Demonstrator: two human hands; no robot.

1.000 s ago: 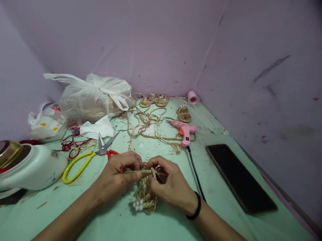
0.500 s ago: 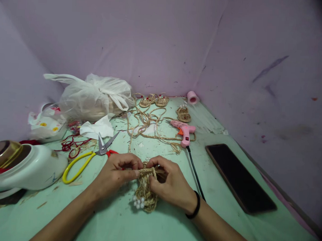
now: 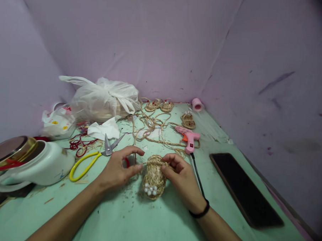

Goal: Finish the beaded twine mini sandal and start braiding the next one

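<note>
A small woven rope slipper (image 3: 155,173) lies in front of me, a cluster of white beads at its near end and a cord across its far part. My right hand (image 3: 178,174), with a black band at the wrist, pinches the slipper's right edge where the cord passes. At its left, my left hand (image 3: 124,165) is open, thumb and forefinger spread apart beside the cord's end. Scissors (image 3: 106,148) with one yellow handle lie beyond my left hand, their red handle partly hidden behind it. Farther off, a pink glue gun (image 3: 188,136) rests on its side.
Loose braided rope (image 3: 150,125) and several small woven pieces (image 3: 167,106) lie at the back. A white teapot (image 3: 52,163), a white plastic bag (image 3: 105,100), tissue (image 3: 104,128) and red yarn (image 3: 80,142) are at left. A black phone (image 3: 243,188) and a pink roll (image 3: 197,105) are at right.
My left hand has let go of the cord and opened away to the left. The slipper now lies flatter, its beads facing up, with my right hand still on its edge. The view has shifted slightly.
</note>
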